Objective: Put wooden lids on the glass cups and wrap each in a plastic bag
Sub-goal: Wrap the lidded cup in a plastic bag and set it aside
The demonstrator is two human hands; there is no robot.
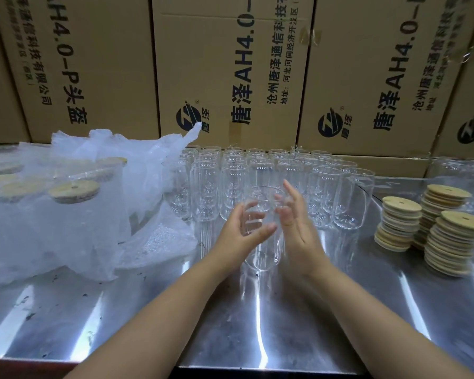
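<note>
The left hand (244, 232) grips a lidless cup (263, 255) above the table (230, 324); the right hand (294, 224) is released, fingers straight beside it. A few bagged cups (66, 195) lie left; many bare cups (211, 187) and lids (449, 242) remain.

Bags (74, 222) left of cups (260, 170), lids (446, 236) right

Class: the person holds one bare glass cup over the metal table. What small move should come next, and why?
Probably the right hand should reach to the wooden lid stacks for one lid: the held glass cup has no lid yet, and the left hand grips it.
</note>
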